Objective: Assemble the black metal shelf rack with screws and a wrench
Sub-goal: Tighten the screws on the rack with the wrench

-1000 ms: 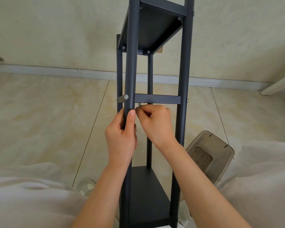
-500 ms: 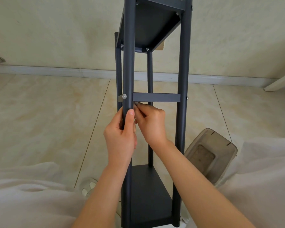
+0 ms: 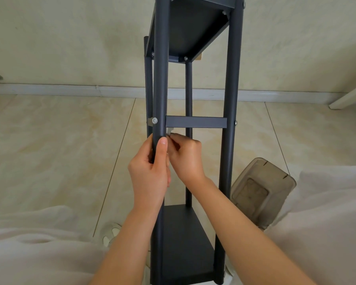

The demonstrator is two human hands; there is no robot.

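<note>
The black metal shelf rack (image 3: 230, 79) lies tilted away from me, with one shelf panel near my lap and another at the far end. A black crossbar (image 3: 196, 122) spans its two near posts. A silver screw (image 3: 154, 120) sits in the left post level with the bar. My left hand (image 3: 150, 171) grips that left post just below the screw. My right hand (image 3: 185, 155) pinches a small silver piece (image 3: 170, 131), likely the wrench, under the crossbar's left end behind the post. Its full shape is hidden by my fingers.
A translucent plastic container (image 3: 261, 190) lies on the tiled floor right of the rack. White fabric (image 3: 39, 247) covers my lap on both sides. A white baseboard (image 3: 70, 90) runs along the wall, and a white furniture leg (image 3: 349, 97) shows at far right.
My right hand's fingers have shifted left and up toward the crossbar's left end, turning the small silver piece. The view has tipped down slightly. My left hand keeps its grip on the post.
</note>
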